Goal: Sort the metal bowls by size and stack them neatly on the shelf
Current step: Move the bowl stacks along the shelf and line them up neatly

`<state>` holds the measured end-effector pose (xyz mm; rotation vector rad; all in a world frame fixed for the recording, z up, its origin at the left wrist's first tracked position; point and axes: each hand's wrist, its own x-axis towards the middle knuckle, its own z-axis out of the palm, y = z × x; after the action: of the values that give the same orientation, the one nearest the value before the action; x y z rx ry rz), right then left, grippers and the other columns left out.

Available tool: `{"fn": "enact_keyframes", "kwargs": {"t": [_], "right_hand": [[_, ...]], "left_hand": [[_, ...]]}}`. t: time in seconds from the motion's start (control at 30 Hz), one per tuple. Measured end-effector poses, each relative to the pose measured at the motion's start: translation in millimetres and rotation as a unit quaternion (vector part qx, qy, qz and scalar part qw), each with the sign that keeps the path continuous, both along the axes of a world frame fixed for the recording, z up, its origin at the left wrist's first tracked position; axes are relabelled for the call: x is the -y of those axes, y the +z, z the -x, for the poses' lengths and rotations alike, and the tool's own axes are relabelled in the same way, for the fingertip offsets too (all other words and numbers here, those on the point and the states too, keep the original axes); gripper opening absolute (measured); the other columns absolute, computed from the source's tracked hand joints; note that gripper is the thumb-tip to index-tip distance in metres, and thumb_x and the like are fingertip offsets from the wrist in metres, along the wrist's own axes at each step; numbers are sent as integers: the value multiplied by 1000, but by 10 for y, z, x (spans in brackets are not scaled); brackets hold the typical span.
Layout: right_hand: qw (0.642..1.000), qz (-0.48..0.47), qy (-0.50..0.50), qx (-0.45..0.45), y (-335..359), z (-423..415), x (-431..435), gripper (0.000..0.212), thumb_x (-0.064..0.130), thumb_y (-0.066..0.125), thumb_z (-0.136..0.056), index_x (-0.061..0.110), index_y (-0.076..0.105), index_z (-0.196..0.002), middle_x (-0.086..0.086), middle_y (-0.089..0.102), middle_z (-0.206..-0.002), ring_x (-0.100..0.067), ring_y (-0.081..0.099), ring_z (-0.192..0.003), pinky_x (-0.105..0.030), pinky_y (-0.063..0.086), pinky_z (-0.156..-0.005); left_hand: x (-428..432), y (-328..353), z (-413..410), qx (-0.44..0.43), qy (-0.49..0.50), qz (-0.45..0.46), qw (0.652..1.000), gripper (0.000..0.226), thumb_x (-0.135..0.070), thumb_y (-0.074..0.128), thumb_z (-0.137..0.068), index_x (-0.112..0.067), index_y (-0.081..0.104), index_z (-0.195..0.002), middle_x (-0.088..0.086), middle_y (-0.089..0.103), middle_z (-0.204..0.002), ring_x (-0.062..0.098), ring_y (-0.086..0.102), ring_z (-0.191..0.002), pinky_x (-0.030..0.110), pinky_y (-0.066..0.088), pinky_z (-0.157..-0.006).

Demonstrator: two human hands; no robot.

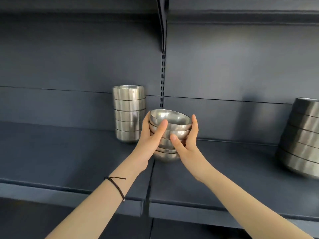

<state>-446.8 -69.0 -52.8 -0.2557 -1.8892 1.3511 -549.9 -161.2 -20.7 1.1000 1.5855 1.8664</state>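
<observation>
A stack of several small metal bowls (170,125) stands at the middle of the dark shelf (224,169), leaning a little to the left. My left hand (151,133) grips its left side, thumb across the front. My right hand (187,144) grips its right side, fingers up along the rims and thumb on the front. Behind and to the left rises a taller stack of straight-sided metal bowls (128,113). A stack of larger metal bowls (301,137) stands at the far right, partly cut off by the frame.
The shelf's back panel has a slotted upright (162,80) behind the held stack. A seam (149,185) divides the shelf boards below my hands. Another shelf hangs overhead (241,7).
</observation>
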Motion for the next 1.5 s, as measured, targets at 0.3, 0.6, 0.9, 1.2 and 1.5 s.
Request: {"fn": "enact_keyframes", "kwargs": {"t": [0.3,0.6,0.9,1.2,1.5], "right_hand": [[997,10,64,42,-28,1329,857,84,32,56,-98,52,-15,-139,28,0,-154,-1,9,-147,-26,20,-118],[994,-8,69,88,15,2320,966,125,66,76,-63,58,-20,-143,20,2,-161,-6,16,-149,-43,26,-121],[995,4,34,90,-42,2796,795,119,46,79,-75,49,-14,-150,20,1,-161,-3,12,-148,-40,24,-122],[990,1,52,131,-31,2835,697,108,29,67,-93,38,-25,-149,14,1,-163,-4,14,-146,-21,21,-110],[988,26,35,149,-5,2691,849,108,23,65,-94,27,-26,-151,7,6,-163,-2,18,-141,-15,22,-103]], "left_hand": [[1000,-123,1296,-17,62,-6,998,95,-75,55,-66,-49,17,-149,-24,44,-144,2,46,-130,24,38,-102],[1146,-131,2250,-23,89,2,996,95,-78,55,-66,-47,19,-148,-19,48,-143,7,55,-124,40,39,-112],[902,-222,2795,-32,80,16,996,83,-62,52,-80,-36,18,-152,-13,46,-144,10,52,-127,39,40,-112],[791,-310,2941,-64,80,40,994,86,-54,54,-88,-36,4,-156,-10,32,-155,13,32,-141,29,31,-108],[923,-369,2872,-79,120,139,980,88,-50,48,-97,-20,-9,-157,4,9,-165,21,13,-151,35,19,-117]]}}
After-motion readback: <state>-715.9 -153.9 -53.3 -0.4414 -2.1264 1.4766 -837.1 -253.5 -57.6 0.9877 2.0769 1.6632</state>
